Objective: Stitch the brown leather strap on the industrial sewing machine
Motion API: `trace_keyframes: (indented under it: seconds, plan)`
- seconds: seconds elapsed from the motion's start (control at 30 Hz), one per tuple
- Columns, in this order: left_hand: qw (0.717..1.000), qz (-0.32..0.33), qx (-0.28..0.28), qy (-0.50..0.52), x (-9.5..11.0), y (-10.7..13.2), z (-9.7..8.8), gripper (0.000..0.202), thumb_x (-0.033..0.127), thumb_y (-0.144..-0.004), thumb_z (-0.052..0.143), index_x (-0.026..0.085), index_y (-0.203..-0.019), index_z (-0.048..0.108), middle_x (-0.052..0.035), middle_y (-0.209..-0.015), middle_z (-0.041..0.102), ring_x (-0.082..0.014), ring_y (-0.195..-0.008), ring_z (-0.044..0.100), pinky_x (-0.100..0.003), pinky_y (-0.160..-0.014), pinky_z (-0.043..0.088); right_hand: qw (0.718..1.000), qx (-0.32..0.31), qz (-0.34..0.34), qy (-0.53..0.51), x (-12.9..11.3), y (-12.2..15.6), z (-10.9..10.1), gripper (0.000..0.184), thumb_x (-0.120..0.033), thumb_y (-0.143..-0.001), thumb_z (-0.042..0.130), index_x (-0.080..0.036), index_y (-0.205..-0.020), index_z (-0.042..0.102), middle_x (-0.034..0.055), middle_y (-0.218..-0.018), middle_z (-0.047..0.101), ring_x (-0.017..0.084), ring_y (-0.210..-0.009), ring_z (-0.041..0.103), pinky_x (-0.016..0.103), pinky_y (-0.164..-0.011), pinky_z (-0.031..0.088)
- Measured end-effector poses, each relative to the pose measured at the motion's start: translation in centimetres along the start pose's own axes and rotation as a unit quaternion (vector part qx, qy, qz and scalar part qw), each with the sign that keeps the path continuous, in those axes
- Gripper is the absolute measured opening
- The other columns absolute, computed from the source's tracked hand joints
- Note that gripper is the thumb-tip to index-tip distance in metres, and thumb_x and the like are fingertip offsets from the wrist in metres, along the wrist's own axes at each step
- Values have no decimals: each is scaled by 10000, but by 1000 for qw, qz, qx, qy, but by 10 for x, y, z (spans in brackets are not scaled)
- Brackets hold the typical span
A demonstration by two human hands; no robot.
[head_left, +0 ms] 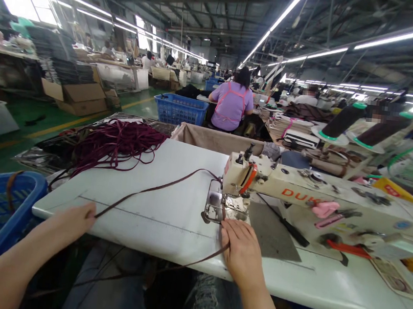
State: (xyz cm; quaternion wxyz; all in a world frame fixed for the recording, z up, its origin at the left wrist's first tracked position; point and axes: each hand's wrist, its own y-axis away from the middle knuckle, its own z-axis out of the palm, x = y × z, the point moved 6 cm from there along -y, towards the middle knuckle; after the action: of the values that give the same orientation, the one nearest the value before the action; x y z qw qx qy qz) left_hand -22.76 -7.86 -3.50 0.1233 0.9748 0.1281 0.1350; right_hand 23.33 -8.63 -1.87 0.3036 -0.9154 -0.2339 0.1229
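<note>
The strap [158,187] bows over the bench [168,236] between the sewing machine [320,191] and the left hand [84,216], whose grip is pinched on it. The right hand [241,249] lies over another stretch before the metal plate [215,200]; how tight its grip is, I cannot tell. Beyond are maroon straps [123,138], a blue basket [181,110] and a co-worker [233,105] in purple.

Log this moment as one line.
left hand: holding brown strap | right hand: on strap, beside sewing machine | maroon straps: heaped beyond left hand
</note>
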Motion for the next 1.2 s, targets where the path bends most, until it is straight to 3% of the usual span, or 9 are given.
trace_keyframes:
  seconds: [0.1, 0.17, 0.3, 0.47, 0.63, 0.7, 0.87, 0.93, 1.2]
  plan:
    - [948, 165, -260, 83, 37, 49, 37, 137, 237, -709, 550, 233, -820, 630, 7, -740, 644, -252, -741, 653, -311, -654, 426, 1000, 3, -5, -3, -1, -1, 0, 309, -268, -1092, 472, -195, -1179, 760, 82, -1202, 763, 210, -1111, 710, 429, -1096, 490]
    - [909, 148, -382, 81, 54, 77, 53, 240, 328, -783, 579, 246, -958, 722, -17, -790, 701, -276, -733, 681, -325, -636, 440, 1000, 3, -9, -4, -2, -2, 0, 304, -264, -1094, 475, -186, -1178, 756, 81, -1203, 764, 209, -1108, 707, 425, -1098, 482]
    - [950, 188, -242, 61, 93, 74, 36, 253, 416, -859, 589, 223, -927, 737, -61, -935, 746, -292, -907, 683, -345, -778, 453, 1000, 0, -8, -6, -1, -1, 1, 294, -263, -1095, 483, -173, -1173, 751, 75, -1204, 765, 210, -1103, 705, 421, -1116, 460]
    - [931, 264, -189, 165, 140, 65, 27, 260, 396, -971, 506, 228, -1034, 695, -48, -1011, 716, -243, -954, 650, -321, -856, 479, 1000, 1, -9, -6, -2, 0, 0, 294, -268, -1095, 483, -177, -1168, 754, 80, -1209, 763, 213, -1110, 703, 421, -1115, 458]
    - [936, 277, -21, 215, 165, 64, 32, 382, 375, -910, 648, 229, -1262, 672, -126, -1378, 642, -326, -1291, 554, -458, -1174, 374, 1000, -1, -4, -4, -1, -1, -1, 301, -276, -1096, 480, -185, -1166, 758, 80, -1206, 764, 213, -1100, 705, 422, -1115, 461]
    - [929, 293, -54, 221, 176, 73, 38, 383, 373, -889, 693, 242, -1249, 697, -117, -1378, 651, -328, -1311, 549, -450, -1192, 366, 1000, 0, -7, -3, -1, -1, -2, 305, -279, -1096, 478, -187, -1168, 759, 80, -1203, 764, 213, -1102, 705, 421, -1115, 463]
    - [858, 319, -370, 158, 191, 117, 61, 425, 416, -897, 685, 281, -1300, 704, -57, -1218, 747, -271, -1106, 693, -340, -962, 518, 1000, 1, -4, -4, -1, -1, -2, 314, -277, -1096, 471, -189, -1172, 763, 82, -1196, 767, 211, -1102, 709, 422, -1103, 478]
    - [833, 329, -437, 79, 188, 130, 66, 456, 449, -856, 715, 270, -1276, 730, -69, -1170, 772, -306, -1074, 715, -352, -891, 528, 1000, 0, 1, -7, -1, -2, -2, 310, -273, -1095, 475, -183, -1162, 764, 80, -1194, 767, 209, -1101, 709, 422, -1108, 477]
    - [897, 313, -264, 165, 191, 105, 42, 252, 374, -986, 560, 241, -1130, 717, -21, -1069, 737, -212, -972, 663, -294, -852, 477, 1000, -9, 4, -16, -2, -1, -2, 293, -280, -1089, 493, -196, -1168, 763, 77, -1206, 765, 222, -1115, 709, 442, -1121, 476]
